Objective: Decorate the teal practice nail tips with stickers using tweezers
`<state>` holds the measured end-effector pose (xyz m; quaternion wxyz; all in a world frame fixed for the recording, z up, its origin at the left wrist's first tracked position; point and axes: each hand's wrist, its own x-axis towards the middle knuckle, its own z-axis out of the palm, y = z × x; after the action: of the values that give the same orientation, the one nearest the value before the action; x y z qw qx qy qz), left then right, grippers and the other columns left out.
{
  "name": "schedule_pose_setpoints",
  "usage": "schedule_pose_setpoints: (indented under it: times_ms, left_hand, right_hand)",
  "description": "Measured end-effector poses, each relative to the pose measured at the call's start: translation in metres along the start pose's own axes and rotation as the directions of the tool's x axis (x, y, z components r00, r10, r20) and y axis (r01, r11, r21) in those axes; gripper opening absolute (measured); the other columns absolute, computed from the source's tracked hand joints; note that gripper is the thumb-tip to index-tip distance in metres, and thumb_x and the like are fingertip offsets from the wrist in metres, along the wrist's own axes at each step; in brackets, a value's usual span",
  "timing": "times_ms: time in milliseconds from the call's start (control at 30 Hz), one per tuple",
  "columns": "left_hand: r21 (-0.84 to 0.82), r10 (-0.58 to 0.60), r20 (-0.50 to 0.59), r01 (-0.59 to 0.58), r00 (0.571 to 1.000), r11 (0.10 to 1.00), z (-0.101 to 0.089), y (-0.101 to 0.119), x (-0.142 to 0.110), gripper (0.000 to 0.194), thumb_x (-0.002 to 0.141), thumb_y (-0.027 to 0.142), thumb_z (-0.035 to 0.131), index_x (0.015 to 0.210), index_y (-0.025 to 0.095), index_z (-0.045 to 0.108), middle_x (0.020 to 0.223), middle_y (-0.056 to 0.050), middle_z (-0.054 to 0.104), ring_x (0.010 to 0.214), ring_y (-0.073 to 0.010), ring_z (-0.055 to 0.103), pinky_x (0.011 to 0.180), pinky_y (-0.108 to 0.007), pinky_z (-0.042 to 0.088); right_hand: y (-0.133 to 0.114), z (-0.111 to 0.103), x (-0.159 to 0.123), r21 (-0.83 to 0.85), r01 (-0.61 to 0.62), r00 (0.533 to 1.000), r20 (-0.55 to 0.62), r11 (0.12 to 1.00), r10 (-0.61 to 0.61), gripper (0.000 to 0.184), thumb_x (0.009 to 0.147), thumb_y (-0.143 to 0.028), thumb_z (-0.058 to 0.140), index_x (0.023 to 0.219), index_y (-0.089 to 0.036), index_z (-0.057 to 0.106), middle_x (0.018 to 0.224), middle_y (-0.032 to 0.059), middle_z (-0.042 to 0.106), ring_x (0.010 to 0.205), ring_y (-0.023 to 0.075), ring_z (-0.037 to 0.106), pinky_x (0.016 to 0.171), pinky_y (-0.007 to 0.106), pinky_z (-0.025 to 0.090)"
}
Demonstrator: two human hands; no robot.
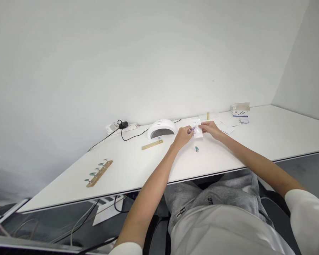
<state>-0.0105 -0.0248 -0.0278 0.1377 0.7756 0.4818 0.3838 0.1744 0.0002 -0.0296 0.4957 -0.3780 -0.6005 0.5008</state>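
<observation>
My left hand is closed around a thin purple tool, which looks like tweezers, though its exact kind is too small to make out. Its tip reaches over a white sheet dotted with small dark marks. The sheet's right edge is pinched between the fingers of my right hand. In front of the sheet, a teal nail tip on a small stand rests on the table. Left of my hands, a wooden strip bears one small metal stand at its right end.
A white nail lamp with a black cable is behind my left hand. At the left lies a wooden holder with several teal nail tips. A gold cylinder, loose papers and an opened box occupy the back right.
</observation>
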Motion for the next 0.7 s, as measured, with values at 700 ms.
schedule_pose_setpoints:
  times_ms: [700]
  left_hand:
    - [0.000, 0.029, 0.003, -0.029, 1.000, 1.000, -0.0022, 0.0018, -0.0001, 0.017, 0.081, 0.029, 0.052, 0.070, 0.017, 0.056, 0.053, 0.003, 0.046, 0.048, -0.0096, 0.036, 0.049, -0.024, 0.027]
  right_hand:
    - [0.0042, -0.0042, 0.0032, -0.017, 0.016, 1.000, 0.026, 1.000, -0.015, 0.019, 0.066, -0.032, 0.073, 0.062, -0.015, 0.067, 0.069, 0.0045, 0.066, 0.074, 0.0170, 0.060, 0.074, 0.032, 0.051]
